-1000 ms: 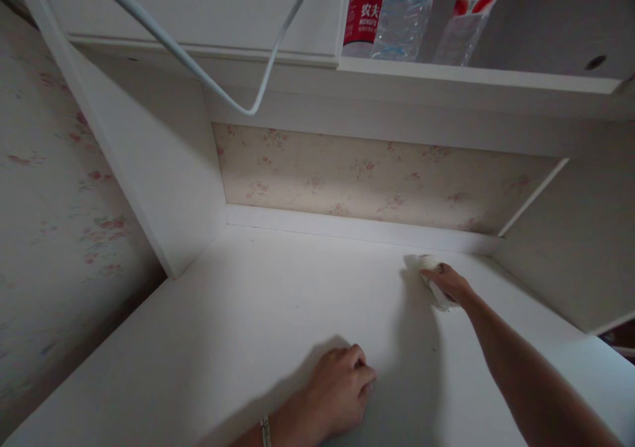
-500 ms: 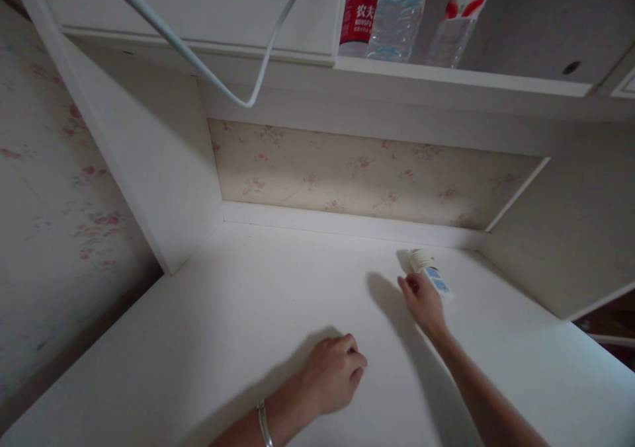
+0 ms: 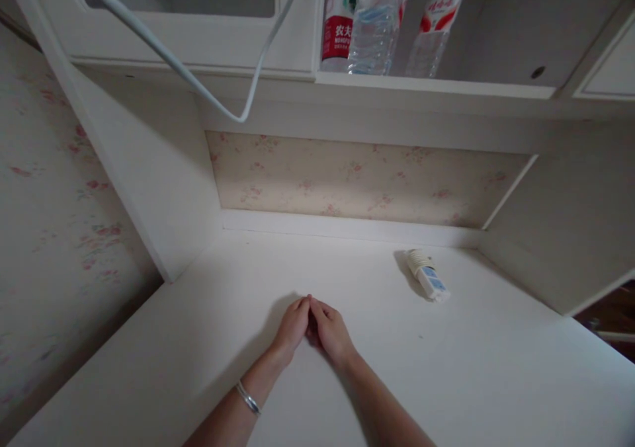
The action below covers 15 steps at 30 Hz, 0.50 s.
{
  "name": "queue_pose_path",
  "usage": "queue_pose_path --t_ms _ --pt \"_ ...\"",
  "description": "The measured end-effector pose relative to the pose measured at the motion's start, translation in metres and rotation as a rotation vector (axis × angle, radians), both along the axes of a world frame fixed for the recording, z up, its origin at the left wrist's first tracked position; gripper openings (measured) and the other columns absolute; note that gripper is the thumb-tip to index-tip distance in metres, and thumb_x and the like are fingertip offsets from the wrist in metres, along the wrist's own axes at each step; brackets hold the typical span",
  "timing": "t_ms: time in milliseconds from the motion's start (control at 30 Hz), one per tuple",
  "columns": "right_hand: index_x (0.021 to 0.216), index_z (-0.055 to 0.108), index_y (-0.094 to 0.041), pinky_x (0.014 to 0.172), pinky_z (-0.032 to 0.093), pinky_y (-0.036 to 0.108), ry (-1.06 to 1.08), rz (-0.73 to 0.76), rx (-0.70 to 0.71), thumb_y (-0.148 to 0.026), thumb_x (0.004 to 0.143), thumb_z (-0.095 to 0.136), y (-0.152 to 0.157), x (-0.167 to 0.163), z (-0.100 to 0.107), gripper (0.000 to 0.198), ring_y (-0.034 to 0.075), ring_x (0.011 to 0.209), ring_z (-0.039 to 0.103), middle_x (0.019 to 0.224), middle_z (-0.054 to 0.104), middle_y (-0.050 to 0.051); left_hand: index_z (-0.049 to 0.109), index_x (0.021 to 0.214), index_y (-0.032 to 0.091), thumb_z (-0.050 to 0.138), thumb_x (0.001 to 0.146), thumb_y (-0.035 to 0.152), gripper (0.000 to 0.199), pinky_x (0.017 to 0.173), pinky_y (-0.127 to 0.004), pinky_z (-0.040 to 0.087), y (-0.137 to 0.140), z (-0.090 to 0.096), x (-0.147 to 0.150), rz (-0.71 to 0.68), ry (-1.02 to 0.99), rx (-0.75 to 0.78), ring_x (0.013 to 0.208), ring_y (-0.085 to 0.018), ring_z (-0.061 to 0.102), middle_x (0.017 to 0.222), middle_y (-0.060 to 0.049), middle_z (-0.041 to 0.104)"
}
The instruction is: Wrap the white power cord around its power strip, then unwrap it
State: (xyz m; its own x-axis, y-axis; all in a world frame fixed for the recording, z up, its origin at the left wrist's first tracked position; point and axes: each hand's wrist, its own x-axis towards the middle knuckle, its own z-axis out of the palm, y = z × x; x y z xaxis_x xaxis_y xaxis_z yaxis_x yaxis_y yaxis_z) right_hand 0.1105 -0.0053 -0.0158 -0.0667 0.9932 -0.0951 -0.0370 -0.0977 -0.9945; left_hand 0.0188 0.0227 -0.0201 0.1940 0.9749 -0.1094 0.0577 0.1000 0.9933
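Observation:
My left hand (image 3: 294, 325), with a silver bangle on its wrist, meets my right hand (image 3: 331, 331) over the middle of the white desktop (image 3: 208, 341). Their thumbs and fingertips touch, and the fingers of both are curled inward. Whatever may be between them is hidden by the hands. Farther back on the right lies a white block with blue labels (image 3: 430, 280), with what looks like cream cord wound round one end. Neither hand touches it.
Above the desk, a shelf (image 3: 446, 87) holds several plastic bottles (image 3: 376, 34). A pale bent cable or tube (image 3: 198, 84) hangs at the upper left. White side panels (image 3: 149, 169) flank the desk, with a flowered back wall (image 3: 310, 182).
My right hand has moved left, away from the labelled block, to meet my left hand. My left hand has shifted a little left and forward. The view has turned slightly.

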Motion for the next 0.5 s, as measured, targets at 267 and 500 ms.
queue_pose_path --t_ms 267,500 --pt "0.076 0.052 -0.018 0.029 0.028 0.017 0.072 0.045 0.063 -0.062 0.085 0.04 -0.008 0.013 -0.003 0.047 0.006 0.031 0.039 0.051 0.051 -0.005 0.052 0.069 0.017 0.041 0.081 0.061 0.047 0.034 -0.021 0.033 -0.005 -0.001 0.002 -0.166 -0.041 -0.006 0.034 -0.012 0.047 0.04 0.006 0.043" --pt "0.071 0.052 -0.017 0.028 0.029 0.017 0.186 0.078 0.053 -0.058 0.085 0.043 -0.005 0.012 -0.004 0.045 0.006 0.03 0.041 0.052 0.055 -0.003 0.051 0.068 0.017 0.04 0.083 0.059 0.046 0.038 -0.021 0.034 -0.002 -0.004 0.0 -0.162 -0.044 0.036 0.038 -0.012 0.049 0.041 0.006 0.044"
